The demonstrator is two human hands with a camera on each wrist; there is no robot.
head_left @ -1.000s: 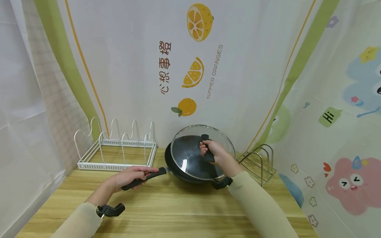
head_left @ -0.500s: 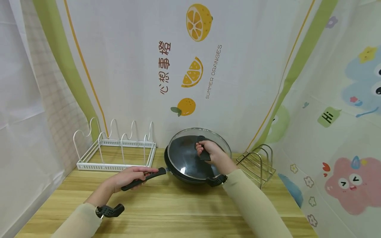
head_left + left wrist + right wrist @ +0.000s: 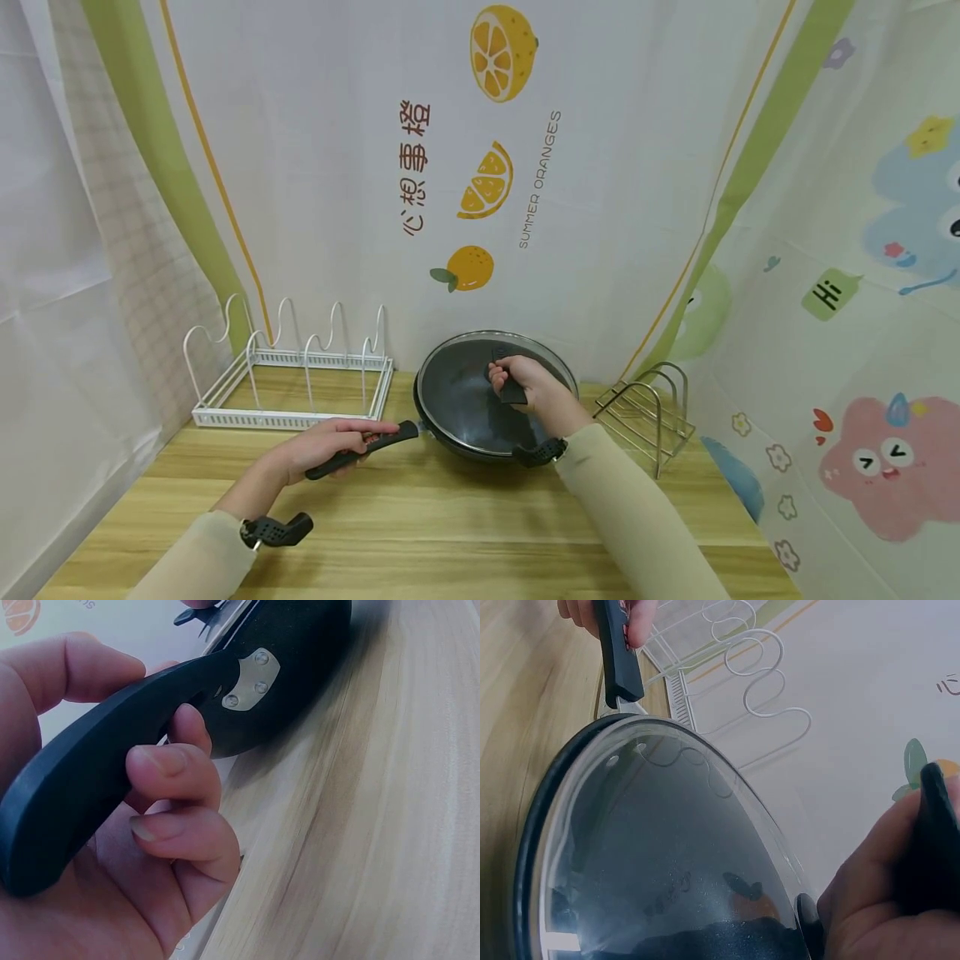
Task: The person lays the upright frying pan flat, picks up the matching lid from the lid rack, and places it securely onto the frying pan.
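A black wok (image 3: 450,442) stands on the wooden table near the back curtain. Its long black handle (image 3: 90,742) points left, and my left hand (image 3: 330,446) grips it with the fingers curled round from beneath. Over the wok lies a glass lid (image 3: 675,847) with a metal rim, nearly level with the wok's edge; whether it sits fully on the rim I cannot tell. My right hand (image 3: 528,383) holds the lid's black knob handle (image 3: 513,392) from the right side. In the right wrist view that hand partly hides the handle.
At the back left stands a white wire rack (image 3: 285,421) with several curved dividers. A gold-coloured wire rack (image 3: 652,417) is to the right of the wok, close to my right forearm. Printed curtains (image 3: 337,167) hang behind the wooden table (image 3: 420,533).
The right hand has brought the lid down and to the left, from tilted above the wok to lying over it. My left hand keeps its grip on the handle in the same place.
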